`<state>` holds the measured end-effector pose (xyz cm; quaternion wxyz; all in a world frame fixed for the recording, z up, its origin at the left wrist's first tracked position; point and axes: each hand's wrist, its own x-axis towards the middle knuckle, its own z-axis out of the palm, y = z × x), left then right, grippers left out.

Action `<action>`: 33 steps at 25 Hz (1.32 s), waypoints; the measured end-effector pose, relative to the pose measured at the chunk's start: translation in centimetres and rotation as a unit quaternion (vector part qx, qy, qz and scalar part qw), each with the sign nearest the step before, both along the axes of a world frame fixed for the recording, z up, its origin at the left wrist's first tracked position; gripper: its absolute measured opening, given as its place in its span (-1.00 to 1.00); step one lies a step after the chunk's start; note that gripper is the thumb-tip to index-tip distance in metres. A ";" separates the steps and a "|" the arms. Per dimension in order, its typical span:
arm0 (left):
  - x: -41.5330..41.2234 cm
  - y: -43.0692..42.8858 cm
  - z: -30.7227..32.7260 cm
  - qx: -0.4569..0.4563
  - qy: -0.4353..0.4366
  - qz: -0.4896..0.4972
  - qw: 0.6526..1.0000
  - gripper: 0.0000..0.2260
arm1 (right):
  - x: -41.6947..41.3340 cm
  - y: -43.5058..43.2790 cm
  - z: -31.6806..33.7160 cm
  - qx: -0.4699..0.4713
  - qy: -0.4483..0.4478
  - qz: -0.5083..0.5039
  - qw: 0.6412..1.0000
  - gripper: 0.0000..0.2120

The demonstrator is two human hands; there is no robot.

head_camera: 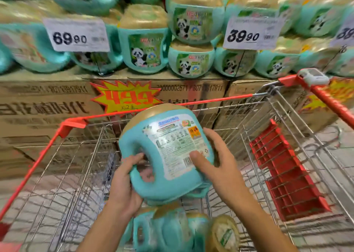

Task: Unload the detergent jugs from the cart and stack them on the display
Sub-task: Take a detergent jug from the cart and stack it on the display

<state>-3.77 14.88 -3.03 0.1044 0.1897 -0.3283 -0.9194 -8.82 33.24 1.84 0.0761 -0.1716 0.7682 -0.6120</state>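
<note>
The left hand [122, 178] was hooked by curled fingers through the handle of a teal detergent jug [164, 152], held above the wire cart [210, 100]; the right hand [216, 163] was clasped round its labelled side, thumb pressed flat. On the display [57, 90], stacked jugs [143, 46] were seen tilted and uneven: it was judged that a hasty placement could topple them.

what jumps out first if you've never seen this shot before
A teal, gold-capped detergent jug fills mid-frame above the cart, left hand gripping its handle, right hand holding its side. Behind it, panda-labelled jugs crowd the display, with a bold 69.90 price tag at left and a 39.90 price tag at right.
</note>
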 end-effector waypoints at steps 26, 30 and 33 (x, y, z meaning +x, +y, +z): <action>-0.9 0.9 0.3 -0.192 0.066 -0.019 0.979 -0.25 | 2.8 -3.9 1.6 0.133 0.124 -0.038 0.983 -0.45; -1.0 -0.9 -0.1 -0.221 0.062 -0.004 0.973 -0.26 | 0.6 -3.3 1.4 -0.052 0.024 -0.095 0.994 -0.72; -1.1 -1.5 -0.3 -0.178 0.033 -0.002 0.983 0.13 | -1.1 -1.7 0.7 -0.206 -0.146 -0.054 0.966 -0.72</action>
